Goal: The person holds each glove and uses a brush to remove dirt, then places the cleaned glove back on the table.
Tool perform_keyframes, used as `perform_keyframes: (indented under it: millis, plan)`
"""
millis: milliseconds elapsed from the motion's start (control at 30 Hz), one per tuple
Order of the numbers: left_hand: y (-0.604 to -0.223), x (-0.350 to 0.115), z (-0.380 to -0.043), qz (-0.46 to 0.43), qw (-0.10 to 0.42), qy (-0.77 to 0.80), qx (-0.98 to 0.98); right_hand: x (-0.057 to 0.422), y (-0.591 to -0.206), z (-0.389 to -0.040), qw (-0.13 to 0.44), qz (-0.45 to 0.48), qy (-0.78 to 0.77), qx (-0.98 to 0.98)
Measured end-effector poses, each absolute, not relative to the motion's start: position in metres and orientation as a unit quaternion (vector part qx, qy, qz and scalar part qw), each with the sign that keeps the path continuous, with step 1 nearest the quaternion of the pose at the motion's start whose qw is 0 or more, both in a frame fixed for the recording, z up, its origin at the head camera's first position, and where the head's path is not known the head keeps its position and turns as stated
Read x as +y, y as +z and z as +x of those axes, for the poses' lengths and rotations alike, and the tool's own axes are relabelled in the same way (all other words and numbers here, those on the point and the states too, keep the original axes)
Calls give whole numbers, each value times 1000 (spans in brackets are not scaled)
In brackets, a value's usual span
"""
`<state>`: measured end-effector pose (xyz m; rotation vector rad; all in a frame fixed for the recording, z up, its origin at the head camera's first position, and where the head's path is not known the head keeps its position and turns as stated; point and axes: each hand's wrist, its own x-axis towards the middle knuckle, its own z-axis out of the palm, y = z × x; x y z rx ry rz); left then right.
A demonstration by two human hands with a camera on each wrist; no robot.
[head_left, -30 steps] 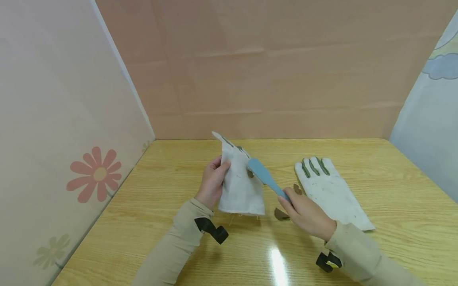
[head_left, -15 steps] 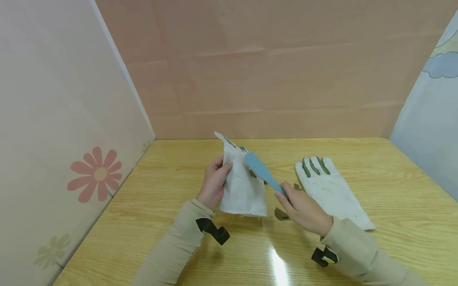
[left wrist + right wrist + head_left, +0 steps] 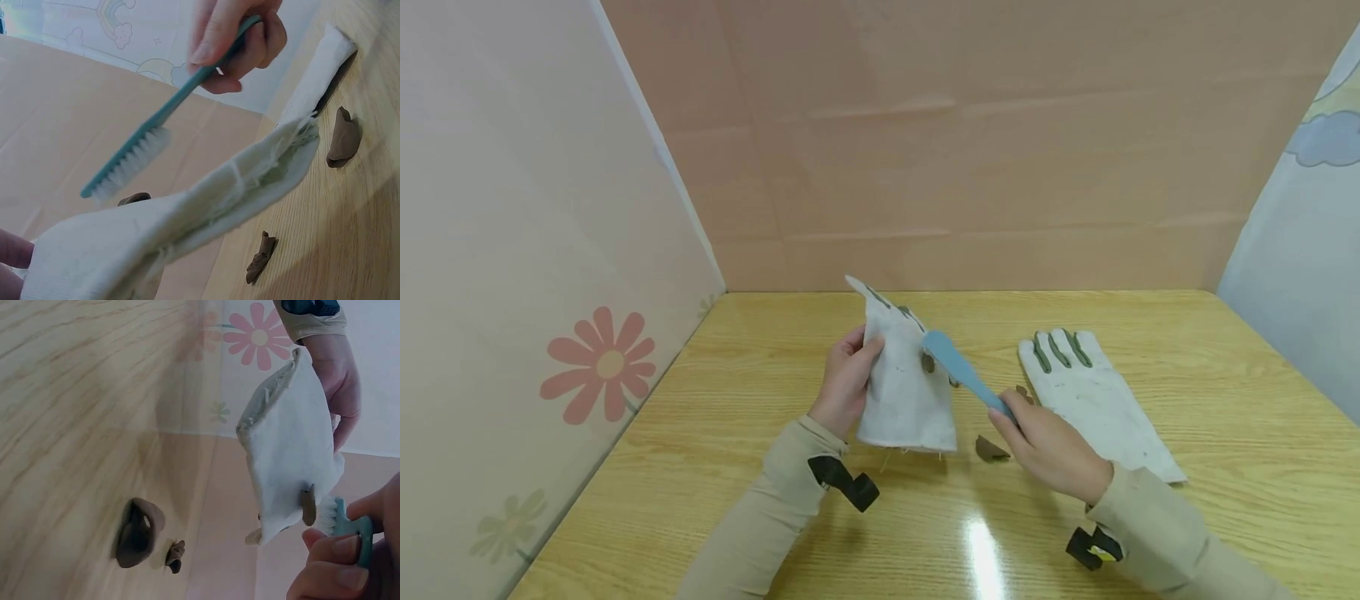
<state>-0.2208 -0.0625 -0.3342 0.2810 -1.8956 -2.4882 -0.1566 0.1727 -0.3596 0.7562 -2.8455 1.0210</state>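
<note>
A white work glove with green strips between its fingers (image 3: pixel 904 396) is held up by my left hand (image 3: pixel 844 379), which pinches its edge with the thumb in front. On the glove's face sticks a brown clump, plain in the right wrist view (image 3: pixel 308 505). My right hand (image 3: pixel 1054 446) grips the handle of a blue brush (image 3: pixel 958 364). Its white bristles (image 3: pixel 134 159) face the glove, close beside the clump; whether they touch it I cannot tell. More brown bits show at the glove's far edge (image 3: pixel 254 536).
A second white glove (image 3: pixel 1097 404) lies flat on the wooden table (image 3: pixel 715 500) at the right. Between the gloves lie two brown clumps, one nearer me (image 3: pixel 990 450) and one partly behind my right hand (image 3: pixel 1024 394). Papered walls (image 3: pixel 985 150) stand at the back and sides.
The brush moved up and left over the clump, then back down and right, leaving the clump more visible. The held glove shifted slightly right and back.
</note>
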Motion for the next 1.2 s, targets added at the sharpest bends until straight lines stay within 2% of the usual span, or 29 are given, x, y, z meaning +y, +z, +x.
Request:
perform_keyframes:
  millis: [167, 433, 900, 1200]
  plan:
    - [-335, -62, -221, 92, -2, -790, -606, 168, -356, -161, 43, 256, 328, -908]
    - [-335, -61, -220, 92, -7, -788, -609, 163, -359, -164, -6, 250, 339, -907]
    - [-333, -63, -220, 85, 8, -794, -602, 176, -365, -159, -37, 218, 333, -916]
    - [-336, -65, -220, 78, 13, -788, -610, 186, -371, -155, -23, 208, 316, -925]
